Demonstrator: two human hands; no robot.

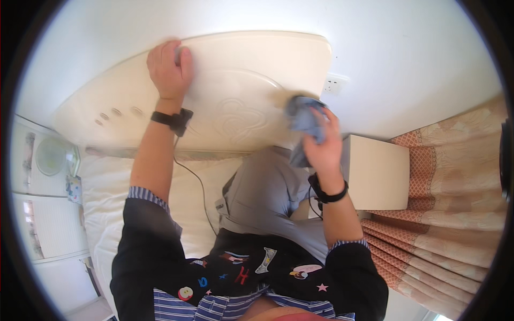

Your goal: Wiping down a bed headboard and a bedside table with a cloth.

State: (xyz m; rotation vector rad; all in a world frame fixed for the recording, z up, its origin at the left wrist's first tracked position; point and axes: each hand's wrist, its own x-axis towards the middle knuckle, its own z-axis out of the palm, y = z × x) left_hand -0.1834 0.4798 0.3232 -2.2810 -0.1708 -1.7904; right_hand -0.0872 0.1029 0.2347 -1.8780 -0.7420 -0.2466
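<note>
A cream headboard (241, 56) with a moulded heart-like relief stands against the wall before me. My left hand (169, 66) grips its upper edge, with the thumb on the front face and a bit of something bluish between thumb and fingers. Lower right, at the headboard's right edge, my right hand (323, 138) holds a crumpled blue-grey cloth (305, 120), partly blurred. Each wrist wears a black band; a cable (200, 184) runs down from the left one.
My bent leg in grey trousers rests on the bed's white sheet (104, 192). A pale bedside cabinet (379, 172) stands at the right beside patterned curtains (441, 176). A wall socket (334, 84) is close to the headboard. At the left is a white cabinet (48, 224) with a clear round container (52, 156) near it.
</note>
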